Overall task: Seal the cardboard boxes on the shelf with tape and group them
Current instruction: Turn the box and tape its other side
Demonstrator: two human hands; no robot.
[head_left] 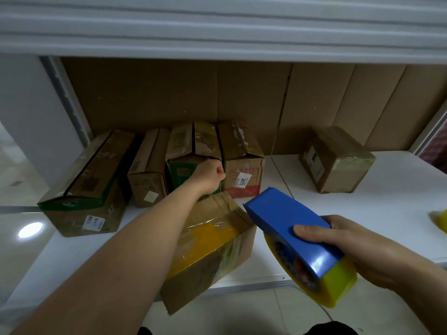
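Several cardboard boxes stand in a row at the back left of the white shelf [362, 213]. My left hand [210, 174] reaches over a taped box [212, 240] at the shelf's front edge and grips the front flap of the green-sided box [191, 146] in the row. My right hand [358, 247] holds a blue tape dispenser [287, 226] with a yellow tape roll [338, 284], low at the right, apart from the boxes. A box with a red band and white label [244, 170] stands right of my left hand.
A lone small box [336, 160] sits at the back right of the shelf. Flat cardboard sheets [242, 97] line the back wall. A yellow object [440, 221] shows at the right edge. An upper shelf [217, 27] hangs overhead. Tiled floor lies below.
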